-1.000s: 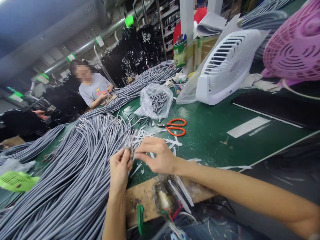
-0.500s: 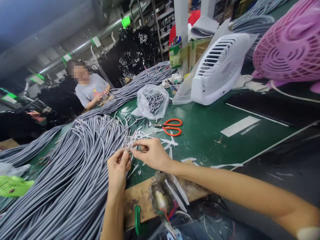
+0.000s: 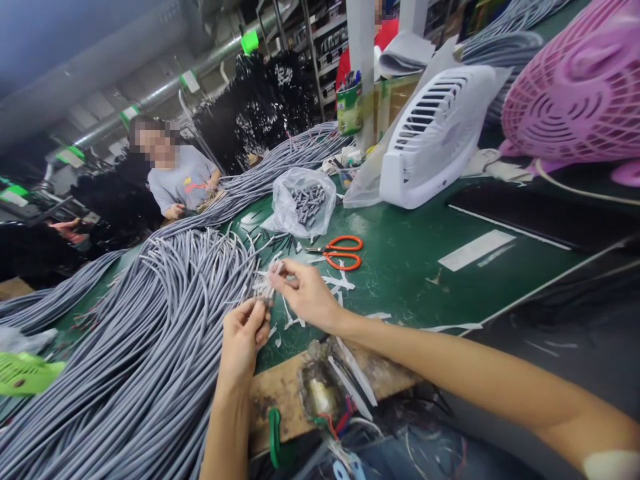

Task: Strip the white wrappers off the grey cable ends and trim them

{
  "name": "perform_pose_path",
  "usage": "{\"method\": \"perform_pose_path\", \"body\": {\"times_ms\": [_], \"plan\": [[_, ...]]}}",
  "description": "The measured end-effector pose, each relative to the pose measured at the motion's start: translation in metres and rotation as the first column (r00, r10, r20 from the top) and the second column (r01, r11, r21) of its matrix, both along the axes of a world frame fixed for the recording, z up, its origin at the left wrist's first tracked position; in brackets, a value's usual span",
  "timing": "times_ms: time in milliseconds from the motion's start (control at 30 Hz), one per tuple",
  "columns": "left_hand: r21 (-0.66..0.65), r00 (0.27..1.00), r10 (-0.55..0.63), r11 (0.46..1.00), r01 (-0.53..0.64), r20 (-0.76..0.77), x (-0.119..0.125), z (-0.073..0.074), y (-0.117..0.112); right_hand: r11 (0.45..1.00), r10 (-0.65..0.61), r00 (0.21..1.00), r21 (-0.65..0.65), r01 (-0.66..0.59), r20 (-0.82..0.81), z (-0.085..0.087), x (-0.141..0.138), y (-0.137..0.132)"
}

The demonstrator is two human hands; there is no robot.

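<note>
My left hand (image 3: 243,337) is closed in a pinch on the end of a grey cable (image 3: 261,301) at the near edge of a big pile of grey cables (image 3: 150,347). My right hand (image 3: 305,291) is just beyond it, fingers pinched on a small pale piece (image 3: 277,268) at the cable's tip, above white paper scraps (image 3: 340,283) on the green table (image 3: 410,267). Orange-handled scissors (image 3: 340,252) lie a little past my right hand. A clear bag of small grey sleeves (image 3: 303,200) sits behind them.
A white fan (image 3: 433,133) and a pink fan (image 3: 575,93) stand at the right. A wooden board with a small fixture (image 3: 320,393) lies at the near edge. A seated person in a grey shirt (image 3: 177,180) works across the table. A green basket (image 3: 25,373) is at the left.
My right hand has moved up and away from my left, pulling the small pale piece off the cable tip. The left hand stayed in place, a bit lower.
</note>
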State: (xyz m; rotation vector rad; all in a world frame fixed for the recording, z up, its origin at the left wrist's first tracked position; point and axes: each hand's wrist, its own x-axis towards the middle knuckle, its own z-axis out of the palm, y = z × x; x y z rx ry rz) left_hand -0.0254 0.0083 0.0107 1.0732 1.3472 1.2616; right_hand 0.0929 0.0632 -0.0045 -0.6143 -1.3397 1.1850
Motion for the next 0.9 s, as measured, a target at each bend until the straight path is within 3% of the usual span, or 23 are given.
{"method": "perform_pose_path", "body": {"times_ms": [133, 200, 267, 367, 467, 533, 700, 800, 900], "plan": [[0.019, 0.999, 0.039, 0.999, -0.039, 0.035, 0.001, 0.002, -0.001, 0.946, -0.323, 0.938, -0.056, 0.319, -0.124, 0.004, 0.015, 0.019], [0.053, 0.994, 0.097, 0.994, -0.1, 0.056, 0.002, 0.003, -0.001, 0.918, -0.397, 0.911, -0.074, 0.39, -0.116, 0.006, 0.02, 0.024], [0.101, 0.986, 0.154, 0.982, -0.159, 0.059, 0.001, 0.004, -0.002, 0.939, -0.342, 0.938, -0.064, 0.339, -0.048, 0.008, 0.02, 0.022], [0.2, 0.97, 0.243, 0.95, -0.239, 0.005, 0.0, 0.003, -0.002, 0.99, -0.126, 0.991, -0.053, 0.129, 0.053, 0.007, 0.013, 0.011], [0.253, 0.945, 0.318, 0.923, -0.289, -0.081, -0.001, 0.002, -0.003, 0.999, 0.053, 0.989, -0.009, -0.053, 0.135, 0.004, 0.007, 0.001], [0.253, 0.933, 0.341, 0.919, -0.304, -0.118, 0.0, 0.002, -0.004, 0.996, 0.089, 0.985, 0.004, -0.091, 0.147, 0.003, 0.005, -0.002], [0.19, 0.948, 0.28, 0.949, -0.251, -0.149, 0.006, 0.005, -0.006, 0.995, -0.091, 0.996, -0.045, 0.09, -0.023, 0.004, 0.009, 0.002], [0.183, 0.963, 0.248, 0.957, -0.226, -0.109, 0.006, 0.005, -0.006, 0.968, -0.251, 0.965, -0.043, 0.248, -0.072, 0.007, 0.016, 0.007], [0.17, 0.971, 0.233, 0.961, -0.22, -0.058, 0.003, 0.006, -0.007, 0.917, -0.398, 0.908, 0.03, 0.398, 0.128, 0.008, 0.025, 0.011]]}}
